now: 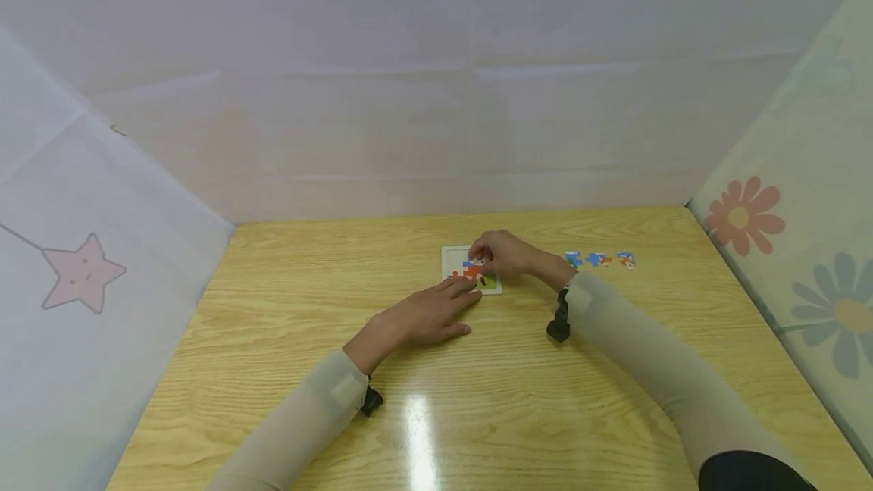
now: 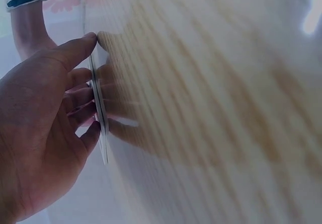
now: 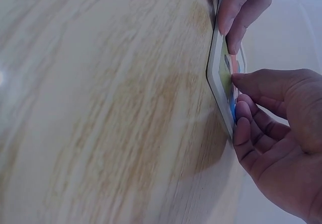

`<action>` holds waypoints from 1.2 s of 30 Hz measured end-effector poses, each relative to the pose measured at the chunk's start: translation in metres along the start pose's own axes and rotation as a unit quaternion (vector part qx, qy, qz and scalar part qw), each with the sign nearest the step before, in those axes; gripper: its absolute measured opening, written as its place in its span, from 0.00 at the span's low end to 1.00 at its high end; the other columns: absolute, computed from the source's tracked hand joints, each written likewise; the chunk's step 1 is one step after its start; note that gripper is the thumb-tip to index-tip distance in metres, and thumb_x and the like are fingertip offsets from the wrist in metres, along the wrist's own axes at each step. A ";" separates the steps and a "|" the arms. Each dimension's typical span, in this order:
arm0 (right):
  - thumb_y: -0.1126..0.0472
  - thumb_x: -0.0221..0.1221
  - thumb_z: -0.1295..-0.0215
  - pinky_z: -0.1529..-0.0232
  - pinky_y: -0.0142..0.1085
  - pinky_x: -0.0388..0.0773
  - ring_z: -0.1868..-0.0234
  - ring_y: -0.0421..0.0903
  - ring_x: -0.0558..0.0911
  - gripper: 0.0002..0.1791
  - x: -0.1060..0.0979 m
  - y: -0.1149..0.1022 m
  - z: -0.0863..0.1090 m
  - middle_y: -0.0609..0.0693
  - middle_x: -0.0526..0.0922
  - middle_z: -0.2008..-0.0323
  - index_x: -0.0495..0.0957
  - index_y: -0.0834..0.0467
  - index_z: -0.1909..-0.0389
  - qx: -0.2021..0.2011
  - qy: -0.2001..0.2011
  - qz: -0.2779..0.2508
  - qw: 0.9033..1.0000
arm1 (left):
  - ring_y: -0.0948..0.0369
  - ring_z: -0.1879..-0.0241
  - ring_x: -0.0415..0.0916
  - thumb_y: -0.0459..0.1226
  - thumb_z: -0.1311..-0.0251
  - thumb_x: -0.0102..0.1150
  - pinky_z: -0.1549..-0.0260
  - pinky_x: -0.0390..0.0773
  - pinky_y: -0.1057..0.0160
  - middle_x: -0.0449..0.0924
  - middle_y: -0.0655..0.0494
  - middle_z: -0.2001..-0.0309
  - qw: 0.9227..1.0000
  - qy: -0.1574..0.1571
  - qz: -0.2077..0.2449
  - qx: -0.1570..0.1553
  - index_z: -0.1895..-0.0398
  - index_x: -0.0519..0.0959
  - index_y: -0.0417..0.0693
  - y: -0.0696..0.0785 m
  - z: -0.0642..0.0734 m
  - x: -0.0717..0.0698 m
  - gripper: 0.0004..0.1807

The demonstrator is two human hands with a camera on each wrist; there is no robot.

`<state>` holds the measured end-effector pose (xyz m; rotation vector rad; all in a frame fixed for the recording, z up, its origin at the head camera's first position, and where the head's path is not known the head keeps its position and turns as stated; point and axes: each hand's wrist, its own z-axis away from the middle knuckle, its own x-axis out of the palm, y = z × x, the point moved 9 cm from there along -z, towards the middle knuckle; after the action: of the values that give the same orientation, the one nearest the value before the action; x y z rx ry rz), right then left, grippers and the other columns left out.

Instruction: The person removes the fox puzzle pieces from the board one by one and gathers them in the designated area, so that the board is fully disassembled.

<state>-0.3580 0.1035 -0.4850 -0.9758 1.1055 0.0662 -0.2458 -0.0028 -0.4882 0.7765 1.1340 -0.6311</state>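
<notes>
Puzzle tray (image 1: 452,255) lies square to the table (image 1: 307,279) (long axis unclear); left hand (image 1: 435,314) rests straight-fingered on it; right hand's (image 1: 510,252) grip I cannot tell.

The person's left hand (image 1: 433,315) lay palm down beyond its sleeved forearm (image 1: 293,426), fingers extended and thumb set apart from them. The right hand (image 1: 510,254) reached inward from its own sleeved arm, its fingers bent and its thumb angled down, close to the left fingertips.

On the table (image 1: 286,301), the puzzle board (image 1: 455,258) lies left of three loose pieces (image 1: 595,258) in a row.
</notes>
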 end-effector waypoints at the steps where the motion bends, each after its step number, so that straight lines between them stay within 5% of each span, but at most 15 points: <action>1: 0.71 0.66 0.31 0.51 0.40 0.83 0.56 0.49 0.83 0.16 0.000 0.000 0.000 0.56 0.84 0.53 0.84 0.66 0.44 0.001 -0.002 -0.001 1.000 | 0.47 0.16 0.47 0.55 0.18 0.48 0.19 0.56 0.49 0.50 0.47 0.15 1.000 0.000 0.000 -0.001 0.15 0.58 0.47 0.000 0.000 0.000 0.38; 15: 0.72 0.67 0.32 0.52 0.40 0.82 0.57 0.50 0.82 0.14 0.001 -0.001 -0.006 0.57 0.84 0.55 0.81 0.67 0.47 0.013 -0.011 -0.018 1.000 | 0.45 0.16 0.47 0.53 0.18 0.50 0.19 0.55 0.47 0.49 0.46 0.14 1.000 -0.006 0.011 0.005 0.15 0.57 0.47 -0.001 -0.001 0.000 0.37; 22: 0.73 0.69 0.35 0.50 0.43 0.83 0.55 0.50 0.83 0.16 -0.001 0.002 -0.005 0.57 0.85 0.55 0.81 0.68 0.46 0.019 0.005 -0.043 0.999 | 0.47 0.15 0.45 0.60 0.18 0.44 0.19 0.55 0.47 0.46 0.50 0.14 0.999 0.011 0.028 0.021 0.14 0.55 0.51 -0.020 -0.011 0.025 0.39; 26: 0.73 0.68 0.34 0.48 0.43 0.84 0.53 0.51 0.84 0.17 -0.001 0.003 -0.003 0.58 0.86 0.53 0.81 0.68 0.45 0.019 0.011 -0.065 0.998 | 0.46 0.16 0.47 0.59 0.18 0.45 0.20 0.58 0.48 0.48 0.50 0.14 1.000 0.010 0.008 0.010 0.14 0.56 0.51 -0.015 -0.008 0.018 0.39; 28: 0.73 0.67 0.33 0.46 0.44 0.84 0.52 0.51 0.84 0.17 -0.002 0.004 -0.002 0.58 0.86 0.53 0.81 0.69 0.45 0.021 0.013 -0.077 0.997 | 0.46 0.16 0.49 0.54 0.18 0.50 0.20 0.58 0.48 0.50 0.47 0.15 1.000 -0.006 -0.001 -0.002 0.15 0.58 0.47 -0.002 -0.002 0.002 0.37; 36: 0.71 0.67 0.30 0.47 0.39 0.84 0.53 0.49 0.85 0.13 -0.002 0.010 -0.003 0.56 0.86 0.56 0.81 0.68 0.47 0.033 0.037 -0.121 0.991 | 0.48 0.16 0.48 0.55 0.18 0.49 0.20 0.57 0.50 0.49 0.48 0.14 1.000 -0.008 -0.010 -0.004 0.15 0.57 0.47 -0.001 -0.001 0.001 0.38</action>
<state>-0.3662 0.1086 -0.4898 -1.0518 1.0424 -0.2043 -0.2466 -0.0025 -0.4893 0.7520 1.1309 -0.6483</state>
